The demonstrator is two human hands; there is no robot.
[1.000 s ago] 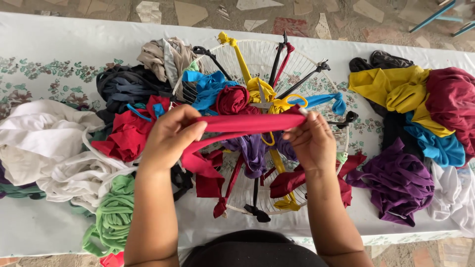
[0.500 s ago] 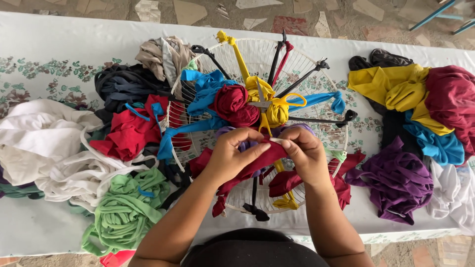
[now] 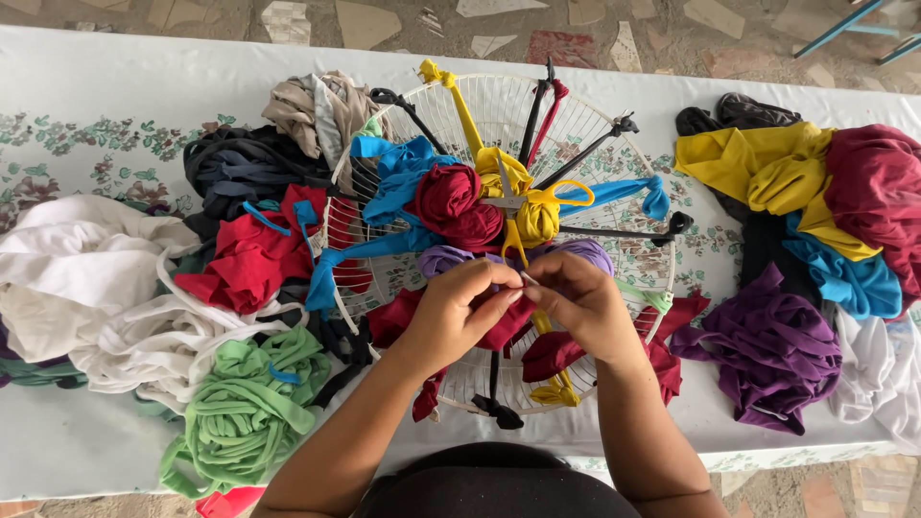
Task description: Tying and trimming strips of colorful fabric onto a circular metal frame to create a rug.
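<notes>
Two hands meet over the middle of a round white wire frame (image 3: 628,254) on a floral tablecloth (image 3: 77,153). The left hand (image 3: 460,312) and right hand (image 3: 580,302) pinch together, fingertips closed on a dark red fabric strip (image 3: 504,326) just below the frame's centre. Wound fabric knots in red, yellow and purple fill the centre. Yellow-handled scissors (image 3: 532,206) lie at twelve o'clock from the hands. A green strip pile (image 3: 245,408) sits at eight o'clock, a purple cloth heap (image 3: 767,350) at three o'clock.
</notes>
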